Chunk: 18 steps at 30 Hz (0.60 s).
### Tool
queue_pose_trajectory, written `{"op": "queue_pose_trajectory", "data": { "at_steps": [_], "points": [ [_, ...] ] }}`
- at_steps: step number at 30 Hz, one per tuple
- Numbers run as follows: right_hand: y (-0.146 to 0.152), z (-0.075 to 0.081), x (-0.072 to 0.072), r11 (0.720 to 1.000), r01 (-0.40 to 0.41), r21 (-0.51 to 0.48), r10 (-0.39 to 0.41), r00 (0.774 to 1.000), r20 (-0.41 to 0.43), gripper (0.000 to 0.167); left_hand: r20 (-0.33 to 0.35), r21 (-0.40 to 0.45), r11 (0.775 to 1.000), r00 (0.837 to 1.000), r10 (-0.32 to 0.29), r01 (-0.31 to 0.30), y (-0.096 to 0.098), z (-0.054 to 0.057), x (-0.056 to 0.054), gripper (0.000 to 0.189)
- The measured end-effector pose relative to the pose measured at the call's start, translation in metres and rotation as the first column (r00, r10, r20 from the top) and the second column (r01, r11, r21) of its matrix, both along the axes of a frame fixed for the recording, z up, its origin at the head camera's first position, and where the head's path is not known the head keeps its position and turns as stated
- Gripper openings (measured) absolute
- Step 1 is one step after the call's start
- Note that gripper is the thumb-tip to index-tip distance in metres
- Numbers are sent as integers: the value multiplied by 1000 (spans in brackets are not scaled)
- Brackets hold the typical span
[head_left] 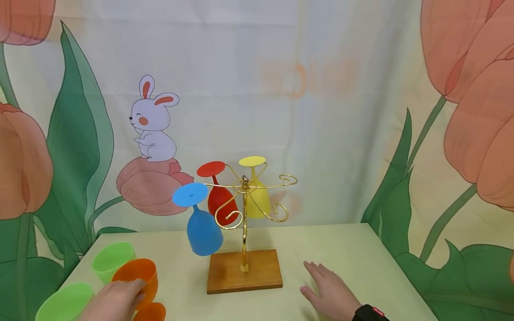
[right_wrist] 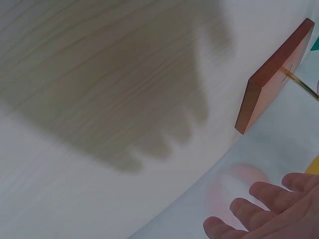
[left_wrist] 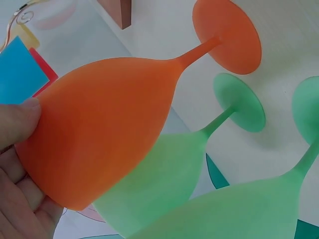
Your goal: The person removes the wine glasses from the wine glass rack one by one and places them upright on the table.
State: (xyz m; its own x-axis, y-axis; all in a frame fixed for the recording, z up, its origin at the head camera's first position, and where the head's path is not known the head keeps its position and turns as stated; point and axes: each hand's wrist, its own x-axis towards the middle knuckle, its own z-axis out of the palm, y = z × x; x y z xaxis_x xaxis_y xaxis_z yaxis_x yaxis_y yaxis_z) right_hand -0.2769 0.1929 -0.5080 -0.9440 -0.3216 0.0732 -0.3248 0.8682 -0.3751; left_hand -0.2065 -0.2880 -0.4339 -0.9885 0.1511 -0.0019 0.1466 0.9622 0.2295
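Note:
My left hand [head_left: 114,301] grips an orange plastic goblet [head_left: 140,278] by the rim of its bowl. In the left wrist view, the thumb lies on the orange bowl [left_wrist: 104,124], with other fingers below it. Whether its foot [left_wrist: 227,37] touches the table cannot be told. Two green goblets [head_left: 114,263] stand beside it. My right hand [head_left: 331,290] holds nothing, its fingers extended above the table right of the rack's wooden base [head_left: 245,278]. From the gold wire rack [head_left: 244,223] hang a blue goblet [head_left: 205,232], a red goblet [head_left: 221,203] and a yellow goblet [head_left: 258,196], bowls down.
Curled wire hooks [head_left: 287,178] on the rack's right and front sides hold no goblet. Behind the pale table [head_left: 341,249] hangs a printed curtain [head_left: 241,89] with tulips and a rabbit. A dark band [head_left: 367,313] circles the right wrist.

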Motion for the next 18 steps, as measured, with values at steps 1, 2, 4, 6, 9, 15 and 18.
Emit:
{"op": "queue_pose_trajectory", "data": {
  "at_steps": [1, 2, 4, 6, 9, 15, 18],
  "points": [
    [-1, 0, -1, 1000, 5, -3, -5, 1000, 18, 71, -34, -9, 1000, 999, -16, 16, -1, -1, 1, 14],
    [0, -1, 1, 1000, 17, -7, -17, 999, 43, 72, -65, -19, 999, 997, -33, 31, -1, -3, 1, 15],
    [0, -1, 4, 999, 27, -19, -26, 997, 68, 74, -157, -47, 997, 985, -74, 67, 0, -5, 3, 17],
    [1, -2, 5, 999, 28, -30, -26, 997, 79, 75, -260, -67, 993, 960, -107, 93, 0, -7, 5, 21],
    [1, -3, 5, 999, 12, -49, -9, 998, 65, 76, -418, -92, 987, 894, -160, 133, 2, -6, 6, 29],
    [1, -5, 4, 999, -14, -46, 16, 999, 33, 76, -628, -133, 959, 728, -277, 250, 17, 3, 6, 50],
    [0, -4, 5, 999, -20, -44, 21, 1000, 16, 76, -552, -120, 965, 793, -259, 232, 36, 9, 10, 62]
  ]
}}
